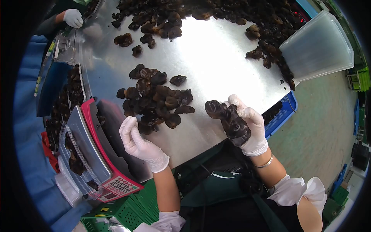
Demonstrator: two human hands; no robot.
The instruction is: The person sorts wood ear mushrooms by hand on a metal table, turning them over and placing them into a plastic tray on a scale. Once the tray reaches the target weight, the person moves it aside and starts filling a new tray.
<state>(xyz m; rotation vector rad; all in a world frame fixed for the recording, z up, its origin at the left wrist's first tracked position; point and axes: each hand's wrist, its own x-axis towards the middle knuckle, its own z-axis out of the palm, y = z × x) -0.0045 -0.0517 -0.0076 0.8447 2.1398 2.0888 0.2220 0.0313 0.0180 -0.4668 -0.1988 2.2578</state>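
Note:
My right hand, in a white glove, holds several dark brown, wrinkled fungus pieces over the table's front edge. My left hand, also gloved, is beside the near end of a loose pile of the same dark pieces on the metal table. Its fingers are bent and close together, and whether anything is between the fingertips is too small to tell. A larger heap of dark pieces spreads across the table's far side.
A red scale with a keypad stands left of my left hand. Stacked clear containers lie at the right. A blue basket is beside the table's right edge. Another person's gloved hand is at the upper left. Green crates are below.

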